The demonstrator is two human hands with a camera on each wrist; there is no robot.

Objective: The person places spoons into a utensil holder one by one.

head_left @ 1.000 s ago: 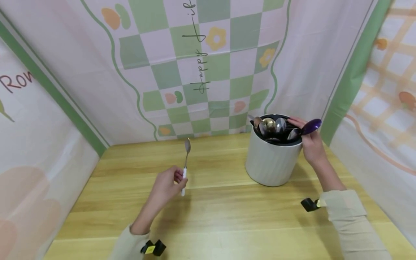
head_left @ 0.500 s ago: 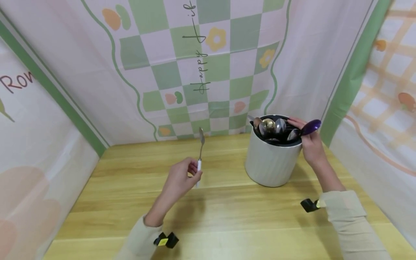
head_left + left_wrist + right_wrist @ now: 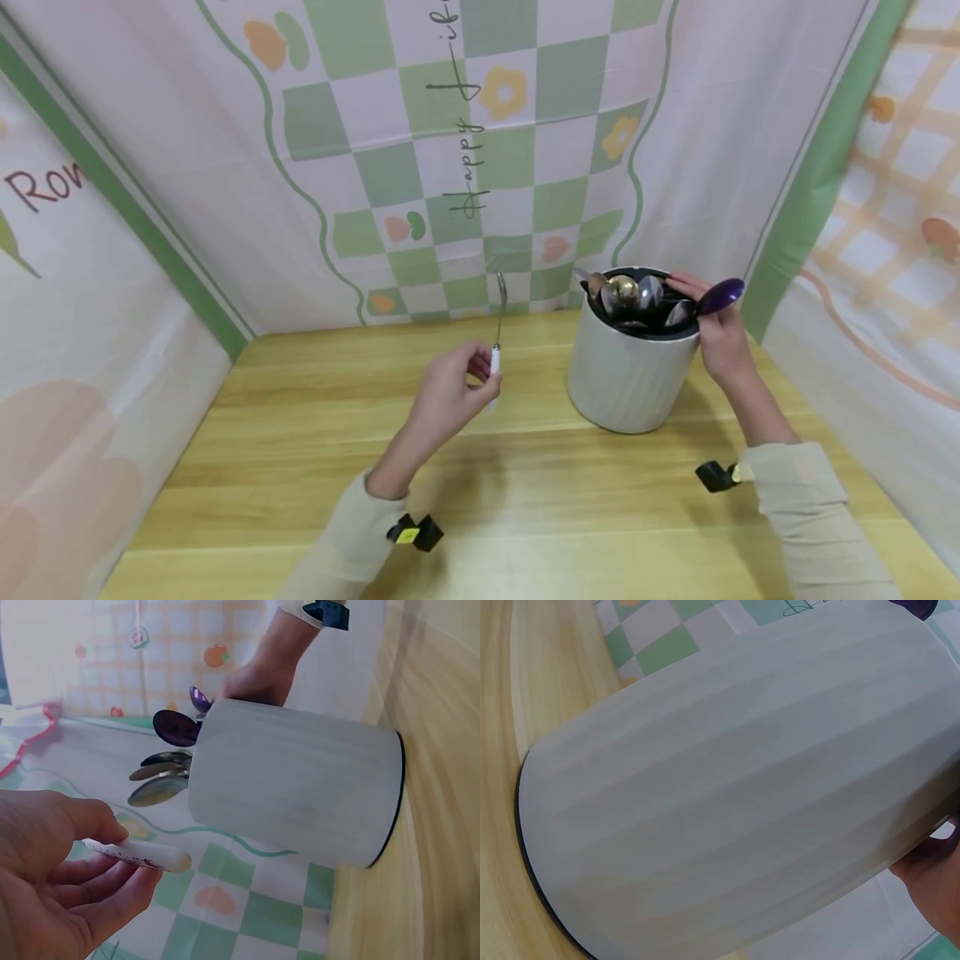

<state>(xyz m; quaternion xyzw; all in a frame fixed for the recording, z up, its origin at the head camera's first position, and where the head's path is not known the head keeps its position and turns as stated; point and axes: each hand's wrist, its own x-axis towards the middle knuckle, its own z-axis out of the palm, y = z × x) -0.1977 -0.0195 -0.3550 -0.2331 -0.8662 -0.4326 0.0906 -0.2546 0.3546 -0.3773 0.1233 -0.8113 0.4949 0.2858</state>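
In the head view my left hand pinches a spoon by its white handle, with the metal bowl up. The left wrist view shows the thumb and fingers around the white handle. To the right stands an off-white, ribbed utensil holder with a dark inside, filled with several spoons. A purple spoon leans out over its right rim. My right hand rests against the holder's right side near the rim, fingers extended along the back. Its thumb is hidden in the head view.
The holder stands on a light wooden table, near the back right. A patterned cloth hangs behind the table, with more cloth at both sides. Small black devices sit at both wrists.
My left hand has moved right and farther back with the spoon, nearer the holder, and the spoon now shows its bowl edge-on. My right hand and the holder have stayed in place.
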